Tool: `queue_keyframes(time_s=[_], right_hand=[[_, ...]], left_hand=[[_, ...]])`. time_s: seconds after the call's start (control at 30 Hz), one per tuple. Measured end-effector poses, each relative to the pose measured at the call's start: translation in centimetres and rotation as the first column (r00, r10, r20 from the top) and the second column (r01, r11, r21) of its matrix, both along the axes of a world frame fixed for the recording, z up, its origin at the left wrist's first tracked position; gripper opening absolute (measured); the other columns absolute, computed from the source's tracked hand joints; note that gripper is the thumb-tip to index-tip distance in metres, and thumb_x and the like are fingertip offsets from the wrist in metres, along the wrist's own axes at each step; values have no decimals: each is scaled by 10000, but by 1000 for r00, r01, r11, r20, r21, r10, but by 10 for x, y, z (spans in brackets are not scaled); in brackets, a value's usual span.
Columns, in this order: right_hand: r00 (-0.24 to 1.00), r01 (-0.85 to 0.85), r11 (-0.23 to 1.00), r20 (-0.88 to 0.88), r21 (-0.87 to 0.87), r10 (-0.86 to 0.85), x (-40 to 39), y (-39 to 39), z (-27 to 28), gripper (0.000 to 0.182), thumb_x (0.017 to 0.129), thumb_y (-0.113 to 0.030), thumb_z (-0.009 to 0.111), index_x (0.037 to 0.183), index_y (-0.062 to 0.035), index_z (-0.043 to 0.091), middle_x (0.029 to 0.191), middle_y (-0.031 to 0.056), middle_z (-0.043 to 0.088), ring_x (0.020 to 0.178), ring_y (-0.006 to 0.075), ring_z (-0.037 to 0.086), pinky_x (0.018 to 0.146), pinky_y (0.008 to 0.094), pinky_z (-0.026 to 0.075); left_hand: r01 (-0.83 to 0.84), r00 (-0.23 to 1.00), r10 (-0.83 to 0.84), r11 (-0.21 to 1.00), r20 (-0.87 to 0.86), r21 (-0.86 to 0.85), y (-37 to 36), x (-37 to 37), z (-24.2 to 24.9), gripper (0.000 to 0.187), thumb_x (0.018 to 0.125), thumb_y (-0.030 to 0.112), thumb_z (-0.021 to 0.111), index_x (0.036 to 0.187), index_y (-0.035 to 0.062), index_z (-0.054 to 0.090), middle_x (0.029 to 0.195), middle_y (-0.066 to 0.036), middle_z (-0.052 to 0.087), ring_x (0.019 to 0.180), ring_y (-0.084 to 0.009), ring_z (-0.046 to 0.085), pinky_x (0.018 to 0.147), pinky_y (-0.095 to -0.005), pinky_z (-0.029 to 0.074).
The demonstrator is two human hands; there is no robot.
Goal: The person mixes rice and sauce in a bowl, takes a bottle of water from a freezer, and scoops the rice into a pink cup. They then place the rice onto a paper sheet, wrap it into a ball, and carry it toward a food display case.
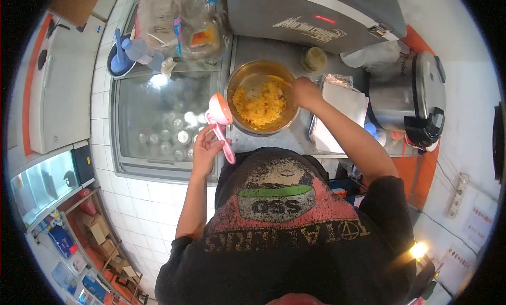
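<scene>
A large round metal bowl [232, 115] stands on the counter in front of me, with yellow cooked rice [266, 109] inside. My left hand [204, 151] is closed around the handle of a pink ladle [220, 118], whose cup has an orange inner rim and is held up beside the bowl's left edge. At the bowl's right rim, my right hand [307, 94] grips an orange-yellow utensil [281, 80] that reaches over the rice; its tip is hard to make out.
A glass-topped freezer [163, 120] with cans lies left, bearing packaged containers [200, 39] and a water bottle [142, 55]. Behind the bowl are a grey cool box [316, 20] and a jar [314, 59]. White paper sheets [340, 112] and a rice cooker [390, 102] stand right.
</scene>
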State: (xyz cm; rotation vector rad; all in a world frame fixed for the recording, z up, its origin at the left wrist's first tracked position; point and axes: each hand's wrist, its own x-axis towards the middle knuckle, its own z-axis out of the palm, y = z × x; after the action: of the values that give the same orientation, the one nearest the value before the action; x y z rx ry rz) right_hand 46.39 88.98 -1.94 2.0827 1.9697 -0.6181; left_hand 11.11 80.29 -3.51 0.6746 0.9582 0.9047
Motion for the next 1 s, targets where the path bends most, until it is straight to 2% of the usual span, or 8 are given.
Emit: queue_keyframes(time_s=[0.07,0.17,0.3,0.7,0.8,0.9,0.97,1.0], right_hand=[[992,118,991,44,-55,-116,7,4,3,282,813,-211,615,952,26,680,978,255,663,917,395,658,775,460,540],[993,95,975,93,-203,-77,-6,-5,22,279,773,-125,620,1005,17,681,1026,217,676,938,356,679,785,431,553],[990,136,963,76,-232,-121,-19,-20,25,317,752,-166,635,1006,18,681,1027,218,680,933,362,678,793,429,551],[932,294,918,-134,-268,-337,-57,-54,-16,319,807,-193,521,887,65,691,937,281,664,904,432,647,813,482,517],[949,206,931,-171,-303,-265,-69,-53,-53,306,762,-202,554,872,45,697,963,264,672,946,393,656,805,446,524],[950,111,974,-267,-200,-163,-78,-52,-75,295,769,-157,519,858,63,695,952,274,665,939,411,645,809,455,515],[963,-217,962,-128,164,239,-77,-52,-107,248,826,-160,552,722,23,684,728,208,666,601,318,639,514,433,481],[962,-215,962,-130,171,238,-80,-48,-96,248,826,-160,552,722,23,684,728,208,666,601,318,639,514,433,481]], left_hand=[[-12,1000,13,1000,16,-10,8,8,-7,560,834,-111,578,1345,17,387,1275,-216,544,994,-297,666,856,-361,545],[-70,995,67,997,68,41,24,25,-22,557,848,-98,585,1336,62,369,1326,-215,501,1055,-321,640,897,-377,529],[-40,989,34,998,144,43,32,46,-45,535,847,-102,589,1311,64,378,1297,-186,521,1052,-315,641,896,-383,540],[-65,972,58,998,229,20,24,53,-67,536,838,-109,595,1294,86,393,1249,-166,543,1038,-314,644,892,-399,539],[-58,967,55,998,247,4,24,51,-66,537,839,-107,596,1294,93,394,1229,-153,548,1047,-316,638,899,-404,535],[-64,961,52,997,272,34,24,52,-65,530,842,-102,597,1292,90,395,1225,-145,545,1060,-317,630,907,-400,533],[-60,960,52,998,277,20,24,51,-65,531,841,-101,600,1292,89,394,1233,-145,540,1061,-315,628,909,-398,532],[-55,957,53,998,286,0,24,51,-65,532,841,-100,602,1293,88,394,1240,-145,535,1063,-314,626,912,-396,532]])
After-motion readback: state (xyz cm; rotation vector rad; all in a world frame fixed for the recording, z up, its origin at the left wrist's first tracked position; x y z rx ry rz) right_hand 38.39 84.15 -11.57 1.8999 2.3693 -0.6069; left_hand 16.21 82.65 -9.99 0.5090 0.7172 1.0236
